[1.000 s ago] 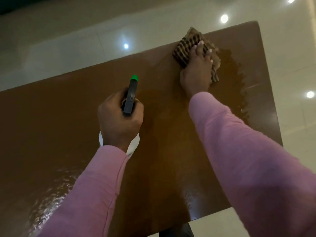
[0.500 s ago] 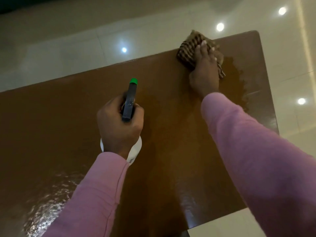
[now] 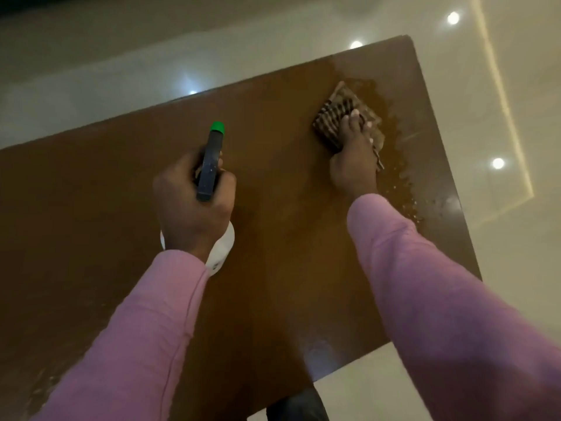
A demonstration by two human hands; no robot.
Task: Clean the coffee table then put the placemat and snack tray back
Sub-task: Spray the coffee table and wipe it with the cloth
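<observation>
Dim, soft picture; ceiling lights glare off floor (image 3: 516,86).

Coffee table (image 3: 282,226): brown, glossy rectangular top. A wet film and droplets lie along its right end.

Cloth (image 3: 332,118): checked brown and tan, bunched, lying on the tabletop in the wet patch near the far right corner, pressed flat under the right hand (image 3: 353,165).

Spray bottle (image 3: 209,168): white body, dark head, green nozzle tip pointing toward the far edge. It is gripped in the left hand (image 3: 191,208) over the table's middle.
</observation>
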